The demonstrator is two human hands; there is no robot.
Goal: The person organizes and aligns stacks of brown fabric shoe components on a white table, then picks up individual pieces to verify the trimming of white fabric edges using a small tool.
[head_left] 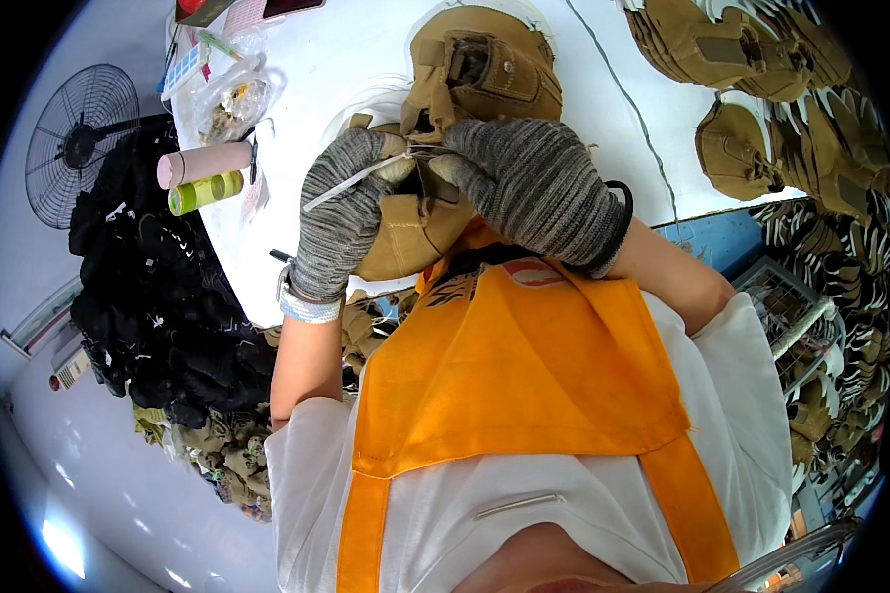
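A tan shoe upper (pixel 400 237) rests at the table's near edge, in front of my body. My left hand (pixel 338 208), in a grey knitted glove, is closed at its left side, fingertips pinched together near the opening. A narrow white lace-like strip (pixel 351 183) runs out from those fingertips and lies across the glove. From the right, my gloved right hand (pixel 539 183) meets it, thumb and fingers pinching the upper's edge beside the strip's end. The exact grip between the fingertips is partly hidden. Just beyond lies another tan upper (pixel 504 74), touching the fingers' far side.
On the white table (pixel 623 138), a pink bottle (pixel 206 164), a green can-like cylinder (pixel 206 193) and a plastic bag (pixel 232 109) stand left. Stacked tan uppers (pixel 732 49) line the right. Dark piled items (pixel 168 287) and a fan (pixel 81 143) are left of the table.
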